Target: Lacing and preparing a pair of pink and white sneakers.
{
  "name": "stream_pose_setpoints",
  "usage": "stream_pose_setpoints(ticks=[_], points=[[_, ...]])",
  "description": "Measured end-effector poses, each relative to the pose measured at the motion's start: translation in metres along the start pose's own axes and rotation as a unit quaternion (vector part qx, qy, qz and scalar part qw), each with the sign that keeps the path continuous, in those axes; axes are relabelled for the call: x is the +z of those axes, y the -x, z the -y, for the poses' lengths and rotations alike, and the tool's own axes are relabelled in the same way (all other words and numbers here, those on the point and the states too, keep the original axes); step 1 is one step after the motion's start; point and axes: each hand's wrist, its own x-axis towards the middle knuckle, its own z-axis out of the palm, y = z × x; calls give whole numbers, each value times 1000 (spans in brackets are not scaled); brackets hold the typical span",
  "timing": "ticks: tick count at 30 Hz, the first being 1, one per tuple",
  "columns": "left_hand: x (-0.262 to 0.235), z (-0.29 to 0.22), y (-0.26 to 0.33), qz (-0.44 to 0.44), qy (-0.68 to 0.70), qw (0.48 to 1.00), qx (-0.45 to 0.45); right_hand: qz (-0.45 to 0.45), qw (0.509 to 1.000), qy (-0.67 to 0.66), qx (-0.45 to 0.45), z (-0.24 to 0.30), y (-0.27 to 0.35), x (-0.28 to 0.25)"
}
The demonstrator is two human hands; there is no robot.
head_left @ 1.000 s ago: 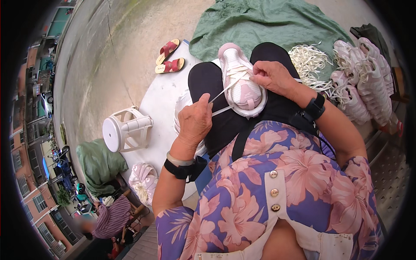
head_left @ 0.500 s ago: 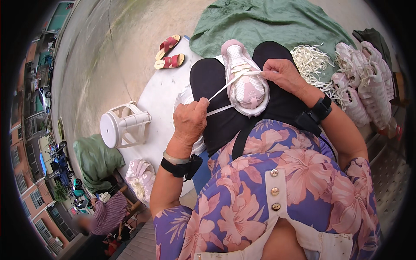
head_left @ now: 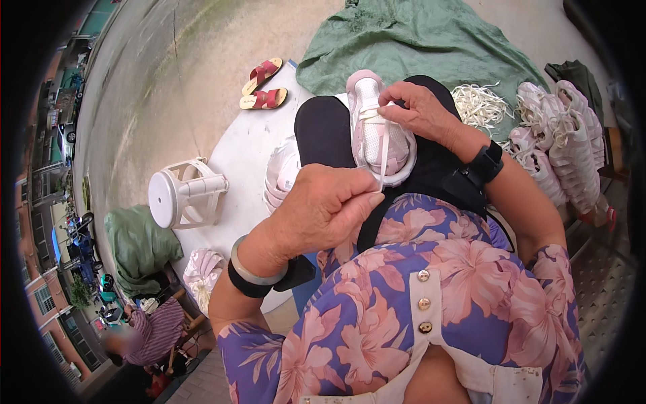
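Note:
A pink and white sneaker [head_left: 367,89] rests on my lap between my black-clad thighs, its toe pointing away from me. White shoelace [head_left: 384,158] is threaded through its upper part. My left hand [head_left: 330,205] is closed near the heel end, pinching the lace between thumb and forefinger and drawing it taut toward me. My right hand [head_left: 424,113] lies over the sneaker's right side, its thumb and forefinger closed on the lace at the eyelets. Part of the heel and the left side are hidden behind my left hand.
Loose white laces [head_left: 481,104] lie heaped at the right, beside several pink and white sneakers [head_left: 577,158]. A green cloth [head_left: 417,40] spreads ahead. On the left are red sandals [head_left: 264,99], a white stool [head_left: 185,196], another sneaker [head_left: 279,176] and a seated person [head_left: 158,333] in striped clothing.
My left hand has come right and nearer my body, pulling the lace toward me. My right hand has shifted left onto the eyelets. The sneaker stays on my lap.

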Motion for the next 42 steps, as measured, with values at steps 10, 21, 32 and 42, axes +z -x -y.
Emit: stream_pose_setpoints(ticks=[10,21,32,42], points=[[34,-11,-22,123,-65,986,95,112,846,496,-158,25,-5,28],[-11,-12,17,29,-37,998,49,22,1000,8,14,44,-49,42],[-52,44,73,-160,-386,901,-116,139,965,-207,83,112,-39,-130],[-55,141,140,-183,-461,843,-207,49,986,15,161,-8,86,-195]])
